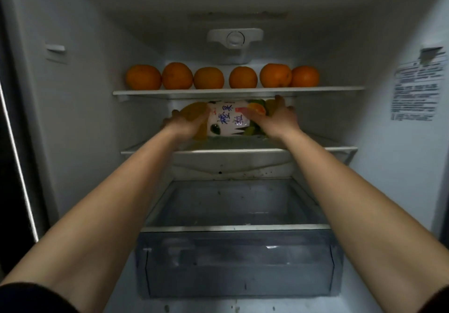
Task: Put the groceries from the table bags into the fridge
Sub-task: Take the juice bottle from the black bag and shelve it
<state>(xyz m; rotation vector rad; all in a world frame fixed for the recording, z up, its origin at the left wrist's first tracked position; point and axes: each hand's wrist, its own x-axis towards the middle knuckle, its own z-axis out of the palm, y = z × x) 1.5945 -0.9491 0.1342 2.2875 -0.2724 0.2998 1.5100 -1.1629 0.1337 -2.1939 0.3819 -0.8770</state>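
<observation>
**Orange juice bottle (227,120) on the middle shelf (145,152)**

My left hand (181,124) grips one end and my right hand (279,119) the other, fingers curled round it. It lies sideways between them; oranges (209,78) sit above both hands.

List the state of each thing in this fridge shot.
Fridge, open.
Oranges, six in a row on the upper shelf.
Juice bottle, sideways, on or just above the middle shelf.
Left hand, grips the bottle's left end.
Right hand, grips its right end.
Crisper drawer, closed, looks empty.
</observation>
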